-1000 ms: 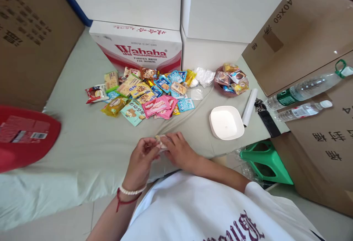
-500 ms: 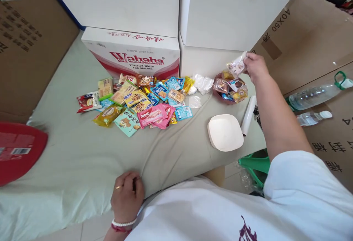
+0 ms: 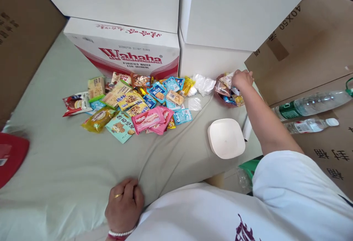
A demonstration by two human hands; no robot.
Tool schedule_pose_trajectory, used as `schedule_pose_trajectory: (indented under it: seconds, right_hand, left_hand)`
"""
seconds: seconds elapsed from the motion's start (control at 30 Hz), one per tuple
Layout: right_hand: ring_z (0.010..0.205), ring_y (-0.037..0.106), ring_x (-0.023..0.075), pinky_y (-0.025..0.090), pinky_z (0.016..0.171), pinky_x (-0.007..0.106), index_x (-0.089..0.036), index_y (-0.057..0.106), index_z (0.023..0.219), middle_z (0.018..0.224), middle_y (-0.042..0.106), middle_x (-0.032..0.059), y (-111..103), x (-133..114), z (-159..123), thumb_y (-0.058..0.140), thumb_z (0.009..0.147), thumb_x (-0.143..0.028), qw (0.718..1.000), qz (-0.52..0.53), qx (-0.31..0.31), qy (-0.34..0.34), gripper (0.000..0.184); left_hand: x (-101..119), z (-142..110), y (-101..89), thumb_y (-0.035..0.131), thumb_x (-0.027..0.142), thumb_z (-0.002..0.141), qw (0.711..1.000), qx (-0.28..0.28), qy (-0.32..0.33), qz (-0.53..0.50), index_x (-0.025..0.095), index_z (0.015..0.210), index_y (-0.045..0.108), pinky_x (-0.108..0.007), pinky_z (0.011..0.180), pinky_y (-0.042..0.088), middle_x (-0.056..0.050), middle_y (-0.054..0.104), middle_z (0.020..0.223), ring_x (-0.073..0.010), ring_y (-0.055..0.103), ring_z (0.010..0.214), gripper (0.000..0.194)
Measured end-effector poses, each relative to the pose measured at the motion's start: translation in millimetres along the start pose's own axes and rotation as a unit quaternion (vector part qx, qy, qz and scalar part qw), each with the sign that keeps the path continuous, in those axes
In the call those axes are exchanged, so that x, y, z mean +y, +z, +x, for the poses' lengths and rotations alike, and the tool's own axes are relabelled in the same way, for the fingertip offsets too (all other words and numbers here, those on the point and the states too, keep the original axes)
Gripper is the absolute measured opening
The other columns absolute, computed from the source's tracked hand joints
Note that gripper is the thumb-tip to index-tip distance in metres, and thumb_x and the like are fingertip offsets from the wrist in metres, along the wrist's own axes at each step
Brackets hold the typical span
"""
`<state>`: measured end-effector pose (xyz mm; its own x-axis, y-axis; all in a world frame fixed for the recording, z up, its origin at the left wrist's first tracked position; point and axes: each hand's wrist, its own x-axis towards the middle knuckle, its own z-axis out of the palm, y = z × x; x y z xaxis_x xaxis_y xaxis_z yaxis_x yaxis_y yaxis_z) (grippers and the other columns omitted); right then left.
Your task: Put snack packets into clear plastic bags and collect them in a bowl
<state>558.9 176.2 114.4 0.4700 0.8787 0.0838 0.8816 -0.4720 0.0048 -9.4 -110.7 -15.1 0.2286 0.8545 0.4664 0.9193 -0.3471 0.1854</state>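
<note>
My right hand (image 3: 242,80) is at the reddish bowl (image 3: 228,103) near the back right of the table. Its fingers are closed on a pale, clear-wrapped snack packet (image 3: 227,80), which lies against the other snacks; the fingertips are partly hidden. Several wrapped snacks (image 3: 236,99) fill the bowl. My left hand (image 3: 125,202) rests on the table's front edge, fingers curled in, with nothing seen in it. In front of the bowl stands a white, square-cornered dish (image 3: 226,140). A pile of colourful snack packets (image 3: 149,114) spreads across the middle and left of the table.
A Wahaha water carton (image 3: 129,55) and white boxes (image 3: 220,13) stand behind the snacks. Crumpled clear plastic (image 3: 204,84) lies left of the bowl. A white roll (image 3: 247,129), plastic bottles (image 3: 314,105) and brown cardboard (image 3: 278,50) are at right; a red object (image 3: 12,156) is at left.
My right hand has come down and left, bringing the snack packet from above the bowl onto the snacks in it. The left hand stays on the table edge. The view has shifted slightly.
</note>
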Motion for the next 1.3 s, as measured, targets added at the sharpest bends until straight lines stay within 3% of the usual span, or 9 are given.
schedule_pose_trajectory:
  seconds: [0.1,0.2,0.33,0.5,0.57,0.67,0.87,1.03,1.3]
  right_hand:
    - [0.128,0.039,0.0420,0.036,0.099,0.064,-0.016,0.066,0.119,0.127,0.055,0.0230,0.5,-2.4,-10.9,0.048,0.096,-0.039,0.998,-0.015,0.017,0.053,0.038]
    - [0.126,0.039,0.0399,0.036,0.099,0.062,-0.016,0.066,0.119,0.122,0.058,0.0209,-7.3,-6.4,-11.1,0.049,0.096,-0.038,0.999,0.000,-0.016,0.047,0.036]
    - [0.127,0.040,0.0399,0.040,0.097,0.063,-0.017,0.065,0.121,0.126,0.057,0.0207,-25.8,-13.8,-10.3,0.042,0.099,-0.038,0.999,0.024,-0.004,0.044,0.038]
    - [0.125,0.040,0.0405,0.037,0.098,0.062,-0.015,0.059,0.132,0.133,0.054,0.0226,-36.0,-31.8,-32.5,0.036,0.101,-0.047,0.994,-0.003,0.088,-0.057,0.050]
    - [0.124,0.041,0.0408,0.035,0.100,0.061,-0.016,0.057,0.134,0.134,0.053,0.0222,-30.2,-37.0,-44.7,0.042,0.099,-0.051,0.990,-0.031,0.082,-0.111,0.052]
    - [0.120,0.045,0.0394,0.036,0.101,0.057,-0.016,0.056,0.134,0.131,0.054,0.0214,-15.9,-31.2,-60.1,0.046,0.097,-0.041,0.991,-0.043,0.046,-0.117,0.046]
    - [0.129,0.042,0.0355,0.034,0.108,0.051,-0.015,0.046,0.145,0.148,0.045,0.0205,14.3,8.1,-82.6,0.039,0.096,-0.021,0.986,-0.002,0.107,-0.129,0.049]
    - [0.140,0.033,0.0358,0.027,0.113,0.056,-0.015,0.045,0.147,0.156,0.036,0.0215,27.0,9.9,-83.9,0.042,0.094,-0.020,0.986,-0.011,0.107,-0.125,0.053]
    - [0.141,0.030,0.0395,0.020,0.114,0.063,-0.013,0.038,0.152,0.159,0.033,0.0248,-12.0,1.4,-80.4,0.051,0.095,-0.034,0.990,0.000,0.020,-0.141,0.061]
  left_hand:
    - [1.6,0.6,-0.6,0.061,0.010,0.085,1.000,0.002,0.001,0.007,0.018,0.086,0.064,-0.031,0.071,0.048,-0.008,0.068,0.093,-0.0233,0.061,0.085,0.009]
    - [2.8,0.7,-1.5,0.060,0.010,0.085,1.000,0.007,-0.005,0.011,0.018,0.085,0.064,-0.032,0.070,0.047,-0.008,0.068,0.092,-0.0234,0.061,0.085,0.009]
    - [2.7,-1.4,-0.8,0.060,0.011,0.086,1.000,0.003,-0.015,0.009,0.018,0.087,0.065,-0.032,0.071,0.048,-0.009,0.068,0.093,-0.0237,0.061,0.087,0.009]
    - [2.6,-1.8,0.0,0.059,0.011,0.086,1.000,0.009,-0.009,0.000,0.018,0.085,0.065,-0.032,0.072,0.048,-0.009,0.069,0.092,-0.0237,0.062,0.086,0.009]
    - [3.4,-0.9,-0.7,0.059,0.011,0.086,1.000,0.013,-0.012,0.001,0.018,0.085,0.065,-0.032,0.071,0.047,-0.009,0.069,0.092,-0.0239,0.062,0.086,0.009]
    - [4.4,0.5,-1.9,0.059,0.012,0.086,1.000,0.017,-0.011,0.001,0.018,0.086,0.065,-0.032,0.070,0.047,-0.009,0.069,0.093,-0.0239,0.063,0.086,0.009]
    - [6.0,1.0,-2.5,0.059,0.011,0.085,1.000,0.020,-0.014,0.007,0.018,0.085,0.065,-0.031,0.069,0.047,-0.008,0.068,0.091,-0.0233,0.062,0.085,0.009]
    - [7.4,1.1,-2.8,0.059,0.011,0.085,1.000,0.021,-0.016,0.012,0.018,0.084,0.064,-0.032,0.070,0.047,-0.008,0.069,0.091,-0.0231,0.062,0.085,0.009]
    - [4.7,-2.8,-0.7,0.058,0.011,0.084,1.000,-0.005,-0.024,-0.019,0.019,0.084,0.065,-0.035,0.078,0.049,-0.009,0.068,0.092,-0.0243,0.061,0.089,0.011]
